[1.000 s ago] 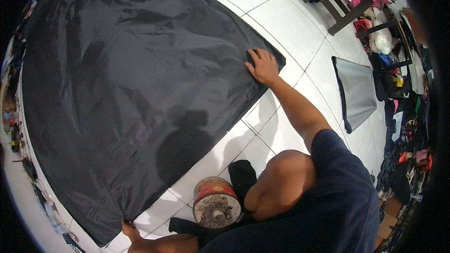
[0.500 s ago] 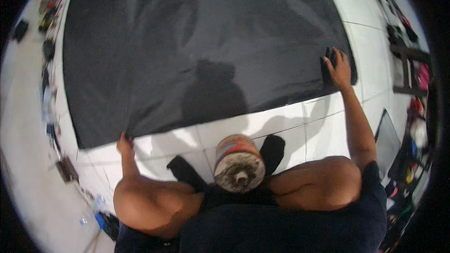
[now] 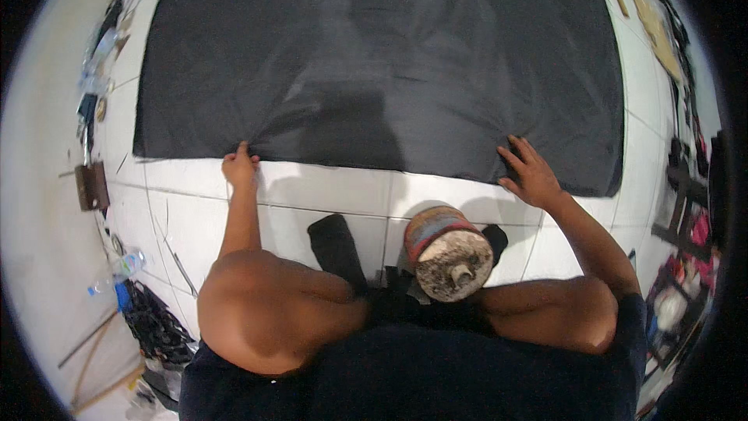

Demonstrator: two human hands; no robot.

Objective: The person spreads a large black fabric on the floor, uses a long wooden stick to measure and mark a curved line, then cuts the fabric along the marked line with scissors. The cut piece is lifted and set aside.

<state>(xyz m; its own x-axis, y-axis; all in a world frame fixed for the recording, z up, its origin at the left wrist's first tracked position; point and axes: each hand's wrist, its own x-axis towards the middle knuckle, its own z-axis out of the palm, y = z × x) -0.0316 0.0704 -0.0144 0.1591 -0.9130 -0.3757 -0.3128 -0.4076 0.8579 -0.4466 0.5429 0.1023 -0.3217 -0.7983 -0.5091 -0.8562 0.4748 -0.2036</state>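
A large dark grey sheet of cloth (image 3: 436, 70) lies spread over the white tiles, its near edge running across in front of me. At the left part of that edge, my left hand (image 3: 241, 168) pinches the fabric, and creases fan out from its fingers. Farther right, my right hand (image 3: 535, 178) rests with fingers spread on the cloth beside the near edge, where small folds gather. Between my bent legs stands a worn round can (image 3: 454, 265) with a stained pale top and a knob in its middle.
Along the left wall lie a brown block-like object (image 3: 93, 186), a clear plastic bottle (image 3: 125, 265) and a black bundle (image 3: 153, 320). A dark wooden frame (image 3: 678, 203) and a heap of mixed items (image 3: 674, 304) line the right side. White tiled floor (image 3: 343, 187) borders the cloth.
My view has shifted, and the cloth's near edge now runs nearly level. My right hand has moved inward from near the right edge to the near edge. The left still pinches the edge.
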